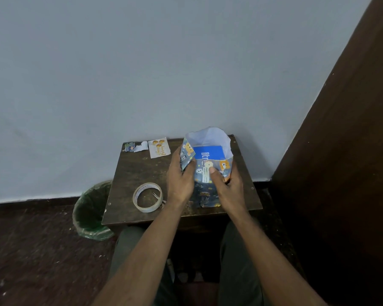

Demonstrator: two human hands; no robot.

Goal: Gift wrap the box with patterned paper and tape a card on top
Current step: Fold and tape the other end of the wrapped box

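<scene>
**Folding the open end of the wrap**

Far left of the fingers, the tape roll (148, 197) waits on the table (142, 171), the card (159, 147) beyond it. The left hand (181, 177) curls around the left flap of patterned paper (210, 135). Between both hands sits the blue box (210, 153), its far end uncovered. The right hand (227, 182) grips the right side, thumb (212, 170) pressing the near flap, probably on the seam. I would crease both side flaps tightly against the box before taping.
</scene>
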